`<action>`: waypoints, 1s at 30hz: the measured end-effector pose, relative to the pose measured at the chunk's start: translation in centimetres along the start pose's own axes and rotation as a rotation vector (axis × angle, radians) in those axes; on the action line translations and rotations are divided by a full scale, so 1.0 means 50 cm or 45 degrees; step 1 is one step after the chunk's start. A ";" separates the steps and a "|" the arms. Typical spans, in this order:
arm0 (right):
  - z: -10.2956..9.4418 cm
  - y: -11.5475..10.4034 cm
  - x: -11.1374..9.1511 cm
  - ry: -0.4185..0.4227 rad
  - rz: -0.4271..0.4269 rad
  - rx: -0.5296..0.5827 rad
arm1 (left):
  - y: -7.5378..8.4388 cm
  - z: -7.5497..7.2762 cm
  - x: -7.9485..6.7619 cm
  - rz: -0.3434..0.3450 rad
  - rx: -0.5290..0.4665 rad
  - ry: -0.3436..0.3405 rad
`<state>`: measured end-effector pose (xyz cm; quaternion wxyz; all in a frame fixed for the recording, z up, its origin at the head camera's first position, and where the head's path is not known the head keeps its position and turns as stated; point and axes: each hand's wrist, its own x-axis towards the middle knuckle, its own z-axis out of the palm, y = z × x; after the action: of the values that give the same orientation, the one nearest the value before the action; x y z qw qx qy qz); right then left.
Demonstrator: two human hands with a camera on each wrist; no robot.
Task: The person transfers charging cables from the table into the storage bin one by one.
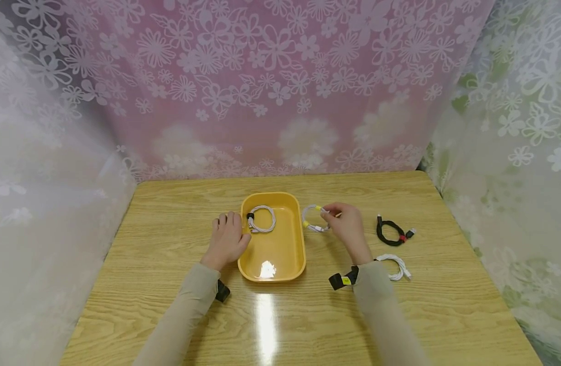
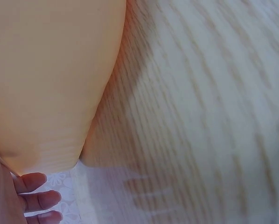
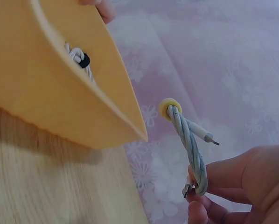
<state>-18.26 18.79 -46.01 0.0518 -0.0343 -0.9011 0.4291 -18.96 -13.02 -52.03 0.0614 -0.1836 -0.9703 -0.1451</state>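
In the head view, my right hand (image 1: 349, 226) pinches a coiled white cable (image 1: 306, 213) with yellow ties, just right of the yellow tray (image 1: 272, 264). The right wrist view shows this cable's twisted strands (image 3: 188, 140) raised between thumb and fingers, plugs sticking out. My left hand (image 1: 226, 241) holds the tray's left rim, thumb over the inner side and fingers outside; in the left wrist view the fingertips (image 2: 41, 200) show beyond the tray's outer wall (image 2: 51, 84). Inside the tray, toward its far left, lies another coiled white cable (image 1: 274, 223) with a black tie.
Right of my right hand, a coiled black cable (image 1: 384, 239) with a red tie lies on the wooden table (image 1: 170, 203). Nearer, a coiled white cable (image 1: 401, 265) is partly hidden by my right wrist. Flowered curtains (image 1: 262, 101) close off the back and sides.
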 end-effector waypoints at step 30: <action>0.127 -0.101 0.004 -0.186 -0.196 -0.073 | -0.004 0.005 0.004 -0.019 0.011 -0.025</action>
<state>-19.31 10.76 -46.04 0.0177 0.0650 -0.9143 0.3993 -19.21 -13.06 -52.27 0.0517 -0.1774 -0.9728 -0.1396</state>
